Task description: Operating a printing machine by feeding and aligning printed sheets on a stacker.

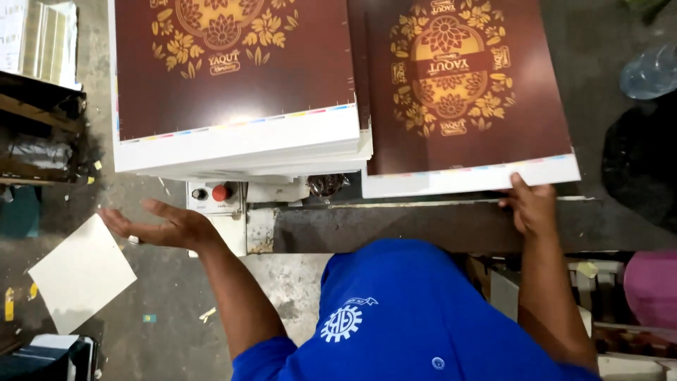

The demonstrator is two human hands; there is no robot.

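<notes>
on one workbench (pixel 395 226), two printed stacks (pixel 240 134), right hand (pixel 532 208) gripping one.

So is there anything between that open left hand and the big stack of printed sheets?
Nothing visible. The left hand hangs open, palm up, over the floor, just below and left of the stack of printed sheets. Only a small control box with a red button sits beside that path. The right hand already touches the other sheet.

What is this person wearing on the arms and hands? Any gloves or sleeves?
No gloves: the left hand and right hand are bare, with no rings or watch in view. Both forearms are uncovered. The bright blue shirt has short sleeves ending above the elbows, a white gear-shaped emblem and a blue button.
</notes>
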